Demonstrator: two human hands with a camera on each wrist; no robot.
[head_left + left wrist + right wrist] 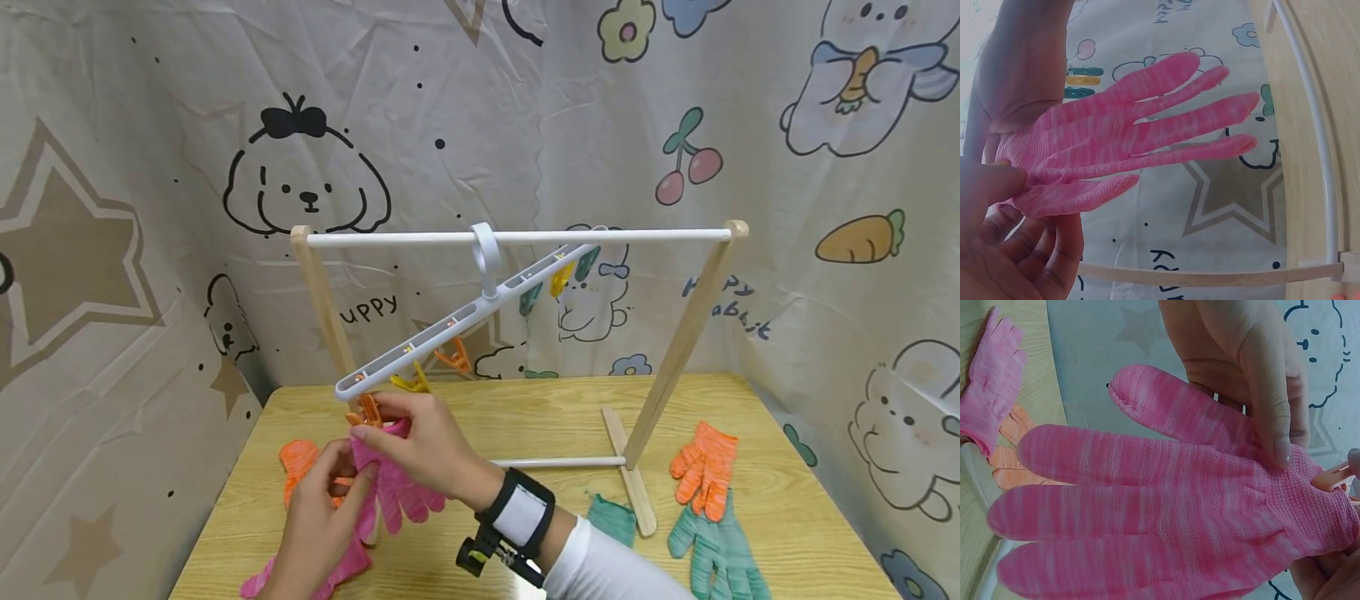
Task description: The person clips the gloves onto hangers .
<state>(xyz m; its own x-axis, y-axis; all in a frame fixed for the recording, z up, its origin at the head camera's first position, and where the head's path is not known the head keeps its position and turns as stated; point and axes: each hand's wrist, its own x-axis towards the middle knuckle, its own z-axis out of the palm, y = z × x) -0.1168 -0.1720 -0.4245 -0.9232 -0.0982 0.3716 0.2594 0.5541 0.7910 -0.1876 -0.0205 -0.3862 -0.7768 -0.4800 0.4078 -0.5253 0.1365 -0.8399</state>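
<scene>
A pink knit glove (pixel 405 492) hangs cuff up with its fingers pointing down. My left hand (pixel 324 504) pinches it near the cuff, thumb in front, as the right wrist view shows. My right hand (pixel 431 442) grips an orange clothespin (pixel 367 411) at the cuff; in the right wrist view the clothespin's tip (pixel 1332 479) lies over the cuff edge. This clothespin is at the low left end of a light grey clip hanger (pixel 457 320), which tilts steeply. The hanger's hook (pixel 486 250) loops over a white rod (pixel 615 237).
Yellow (pixel 411 379), orange (pixel 454 358) and green clothespins (pixel 529 298) dangle from the hanger. Wooden posts (pixel 675 358) hold the rod. On the table (pixel 540 417) lie another pink glove (pixel 345 571), orange gloves (pixel 705 468) at both sides, and green gloves (pixel 720 546) at the right.
</scene>
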